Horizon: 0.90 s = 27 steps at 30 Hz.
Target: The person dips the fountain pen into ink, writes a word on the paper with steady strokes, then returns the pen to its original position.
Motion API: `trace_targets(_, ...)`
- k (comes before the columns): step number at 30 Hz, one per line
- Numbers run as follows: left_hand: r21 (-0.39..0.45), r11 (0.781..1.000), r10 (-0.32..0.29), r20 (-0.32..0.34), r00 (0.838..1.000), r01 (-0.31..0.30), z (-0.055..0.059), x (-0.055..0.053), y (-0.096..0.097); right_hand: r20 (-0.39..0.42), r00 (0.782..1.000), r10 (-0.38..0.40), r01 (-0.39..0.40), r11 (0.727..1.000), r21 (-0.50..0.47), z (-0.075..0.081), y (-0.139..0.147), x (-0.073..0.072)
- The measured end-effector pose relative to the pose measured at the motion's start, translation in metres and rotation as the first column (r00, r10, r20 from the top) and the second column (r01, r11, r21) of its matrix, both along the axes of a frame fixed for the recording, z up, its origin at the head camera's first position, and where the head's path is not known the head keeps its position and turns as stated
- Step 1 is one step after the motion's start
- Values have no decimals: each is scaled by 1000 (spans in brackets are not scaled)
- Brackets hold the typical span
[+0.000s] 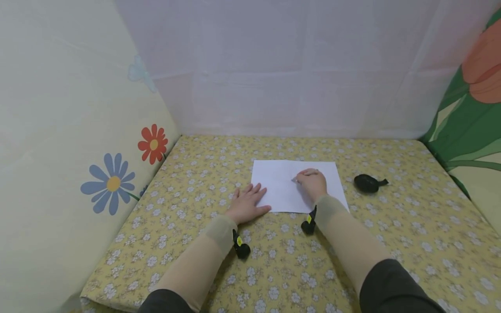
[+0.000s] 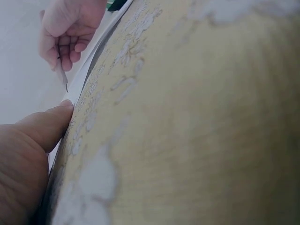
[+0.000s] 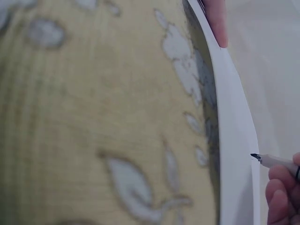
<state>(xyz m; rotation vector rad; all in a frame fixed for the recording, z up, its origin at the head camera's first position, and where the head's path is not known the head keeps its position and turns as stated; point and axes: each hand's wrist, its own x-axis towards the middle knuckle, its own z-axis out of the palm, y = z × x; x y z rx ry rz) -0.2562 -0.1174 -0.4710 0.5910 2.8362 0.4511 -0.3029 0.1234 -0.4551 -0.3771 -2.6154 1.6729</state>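
A white sheet of paper (image 1: 279, 193) lies on the table, with a faint crease near its middle. My right hand (image 1: 314, 184) is over its right half, pinching a slim, light-grey marker pen (image 3: 276, 161) with a dark tip. The tip points left and down at the paper; whether it touches, I cannot tell. My left hand (image 1: 248, 204) lies palm down with fingers spread at the sheet's lower left corner. In the left wrist view its thumb (image 2: 49, 124) rests on the paper's near edge. Any mark on the sheet is too faint to make out.
Right of the paper lies a black oval object (image 1: 366, 184) with a short narrow tail. A yellow flowered cloth (image 1: 270, 278) covers the table. A pale sheet (image 1: 250, 65) hangs behind, with flower-printed panels on both sides.
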Motion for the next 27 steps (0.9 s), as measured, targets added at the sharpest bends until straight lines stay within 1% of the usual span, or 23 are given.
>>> trace_targets(9, -4, 1000, 7, 3, 1000, -7, 1, 1, 0, -9, 1000, 2, -2, 1000, 4, 4, 0, 6)
trace_targets(14, 11, 1000, 10, 5, 1000, -10, -1, -1, 0, -3, 1000, 15, -15, 1000, 11, 3, 1, 8)
trace_targets(19, 14, 1000, 16, 15, 1000, -16, -3, -2, -1, -7, 999, 41, -41, 999, -9, 1, 1, 11)
trace_targets(24, -2, 1000, 15, 17, 1000, -15, 1, -1, -1, 26, 997, 72, -71, 996, -54, 1, 1, 15)
trace_targets(27, -11, 1000, 10, 15, 1000, -10, 3, 0, -1, 45, 995, 87, -84, 995, -61, 2, 1, 18)
